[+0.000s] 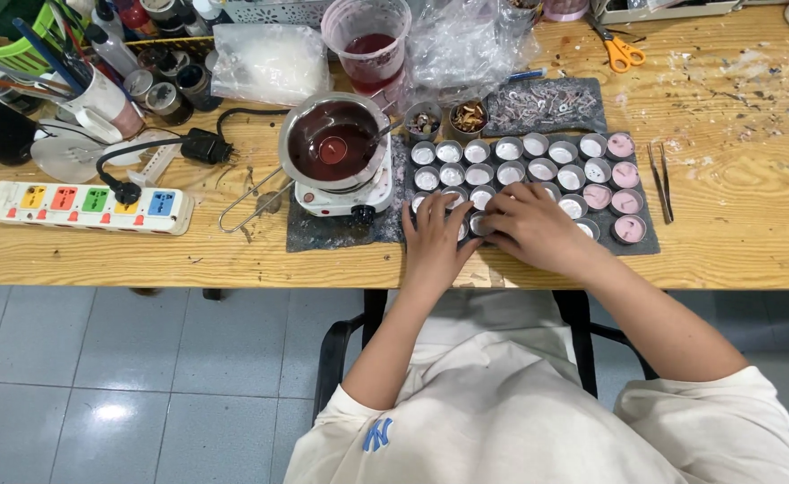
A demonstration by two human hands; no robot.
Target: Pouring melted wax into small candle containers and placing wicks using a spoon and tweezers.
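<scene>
**Bags and coloured switch labels on the bench**

A clear plastic bag of white granules [269,61] lay at the far edge of the wooden bench, well beyond and left of the left hand [436,240]. A crumpled clear plastic bag [460,45] sat straight beyond both hands. Far left of the left hand, a white power strip [90,206] carried a row of square switch labels in yellow, red, green, orange and blue.

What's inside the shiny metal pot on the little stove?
The metal pot holds dark red liquid with a small pinkish round thing floating in it. The liquid is murky, so the pot's bottom is hidden.
</scene>
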